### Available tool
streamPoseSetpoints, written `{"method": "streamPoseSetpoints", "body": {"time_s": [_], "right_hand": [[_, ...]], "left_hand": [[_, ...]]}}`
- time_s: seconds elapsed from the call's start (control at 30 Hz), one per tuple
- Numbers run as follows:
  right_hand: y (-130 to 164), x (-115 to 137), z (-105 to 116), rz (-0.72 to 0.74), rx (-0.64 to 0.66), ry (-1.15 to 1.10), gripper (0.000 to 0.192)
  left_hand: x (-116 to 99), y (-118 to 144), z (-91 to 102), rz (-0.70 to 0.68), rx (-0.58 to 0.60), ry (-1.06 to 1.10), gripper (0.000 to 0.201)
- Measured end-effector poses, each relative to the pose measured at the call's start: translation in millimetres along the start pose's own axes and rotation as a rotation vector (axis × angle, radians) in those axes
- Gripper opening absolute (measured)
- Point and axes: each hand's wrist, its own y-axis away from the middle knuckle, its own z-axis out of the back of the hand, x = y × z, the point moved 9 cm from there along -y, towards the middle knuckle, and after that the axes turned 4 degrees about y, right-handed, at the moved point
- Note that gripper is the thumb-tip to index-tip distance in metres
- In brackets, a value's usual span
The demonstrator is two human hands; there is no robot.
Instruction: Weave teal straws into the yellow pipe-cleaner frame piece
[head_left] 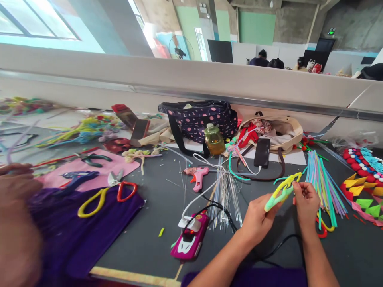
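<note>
My left hand is closed around a looped, braided-looking piece of yellow and mint-green pipe cleaners, held above the dark table. The fingertips of my right hand pinch the right side of this piece. Just beyond my right hand lies a fanned bundle of pastel pipe cleaners. Red-and-yellow scissors show partly from beneath the bundle. Left of my hands are a pile of thin clear sticks, a pink glue gun and a magenta power strip with a white plug in it.
A co-worker's blurred hand is at the far left, near scissors, a blue glue gun and pliers. Farther back stand a dotted bag, a bottle, a phone and a beige bag. Cables cross the table.
</note>
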Motion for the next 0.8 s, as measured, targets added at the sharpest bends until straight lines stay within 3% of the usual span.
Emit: {"method": "streamPoseSetpoints", "body": {"time_s": [0.23, 0.37, 0.47, 0.63, 0.8], "right_hand": [[2, 4, 0, 0.032, 0.018, 0.004, 0.035], [1, -2, -2, 0.009, 0.035, -0.113, 0.033], [0, -4, -4, -0.029, 0.044, -0.267, 0.03], [1, -5, -10, -0.131, 0.091, -0.45, 0.028], [2, -8, -10, -0.22, 0.1, -0.523, 0.028]], "left_hand": [[-11, 1, -3.0, -0.223, 0.001, -0.156, 0.028], [-10, 0, -0.2, -0.24, -0.014, -0.118, 0.03], [2, -3, 4.8, -0.12, -0.061, 0.036, 0.031], [34, -5, 3.6, 0.169, -0.129, 0.47, 0.039], [48, -6, -1.3, 0.312, -0.131, 0.718, 0.04]]}}
